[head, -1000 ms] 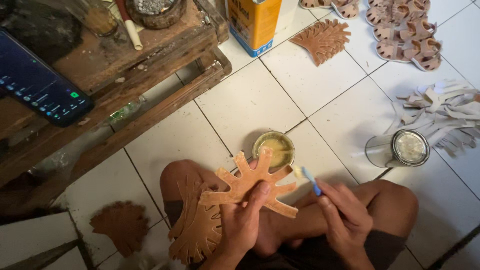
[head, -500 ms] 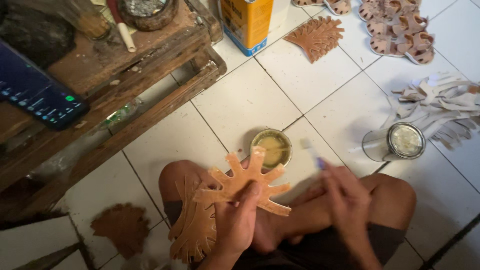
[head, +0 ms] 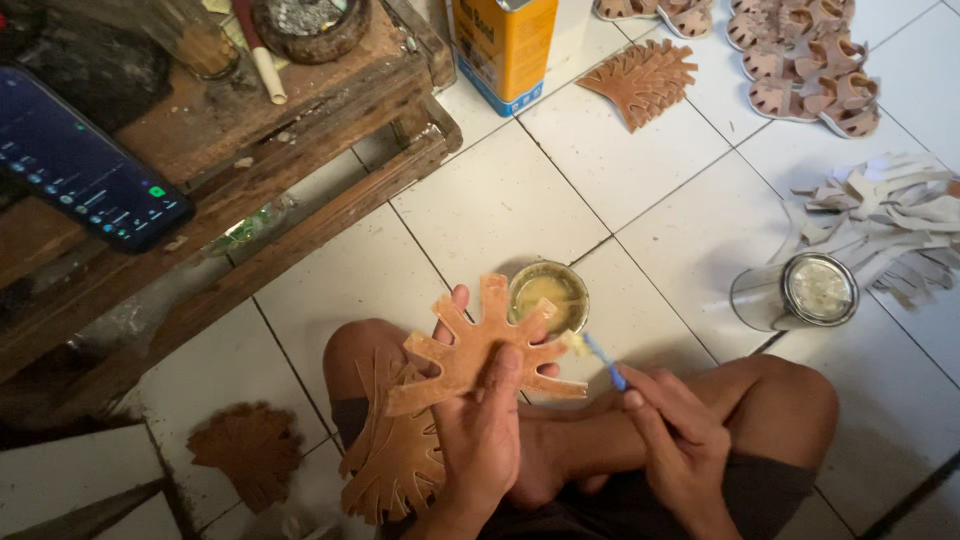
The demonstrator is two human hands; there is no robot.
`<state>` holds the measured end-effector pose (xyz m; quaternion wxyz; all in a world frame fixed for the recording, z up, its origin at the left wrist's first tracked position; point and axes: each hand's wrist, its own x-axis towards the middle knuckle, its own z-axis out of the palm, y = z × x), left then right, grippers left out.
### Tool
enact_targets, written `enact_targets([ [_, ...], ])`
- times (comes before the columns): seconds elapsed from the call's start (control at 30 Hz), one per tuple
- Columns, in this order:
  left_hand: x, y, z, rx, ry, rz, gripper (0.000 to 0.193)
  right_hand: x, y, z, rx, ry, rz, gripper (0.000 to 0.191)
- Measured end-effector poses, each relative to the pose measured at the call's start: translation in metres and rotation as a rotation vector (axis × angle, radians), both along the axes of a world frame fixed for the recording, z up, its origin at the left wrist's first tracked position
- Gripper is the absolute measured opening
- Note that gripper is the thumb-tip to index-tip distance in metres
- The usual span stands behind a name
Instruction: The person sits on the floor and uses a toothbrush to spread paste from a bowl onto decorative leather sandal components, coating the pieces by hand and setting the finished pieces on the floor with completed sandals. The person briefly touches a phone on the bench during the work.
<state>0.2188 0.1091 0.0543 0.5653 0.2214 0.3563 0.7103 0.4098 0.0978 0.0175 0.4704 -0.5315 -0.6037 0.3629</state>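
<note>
Seated worker on white tiled floor (head: 480, 200). Left hand (head: 480, 430) clamped on branched tan leather piece (head: 475, 350), centre frame over the knee. Right hand (head: 680, 430) pinches blue brush (head: 603, 360), tip touching piece's edge. Glue tin (head: 548, 295) at 12 o'clock of piece; wooden bench (head: 200, 150) w/ phone (head: 85, 165) at 10; yellow can (head: 505, 40) at 12; glass jar (head: 800, 292) at 3.

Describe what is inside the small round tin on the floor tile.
The small round tin holds yellowish glue. The leather cut-out in the left hand covers its near-left edge, so the glue's depth cannot be seen. The right hand holds a blue brush beside it.
</note>
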Motion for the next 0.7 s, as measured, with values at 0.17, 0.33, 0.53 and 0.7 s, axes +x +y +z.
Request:
enact_targets([
  [0.17, 0.007, 0.003, 0.001, 0.014, -0.022, 0.013, 0.072, 0.007, -0.007, 0.003, 0.062, 0.034, -0.010, 0.027],
  [0.33, 0.007, -0.001, 0.001, 0.017, -0.111, -0.023, 0.071, 0.010, 0.011, -0.022, -0.134, 0.101, -0.161, 0.026],
  [0.53, 0.018, -0.002, -0.013, 0.065, -0.172, 0.024, 0.044, -0.008, -0.004, -0.050, -0.337, 0.755, -0.125, 0.013],
  [0.7, 0.013, -0.008, -0.026, -0.132, 0.068, -0.025, 0.025, -0.011, 0.001, -0.035, -0.307, 0.519, -0.124, 0.021],
])
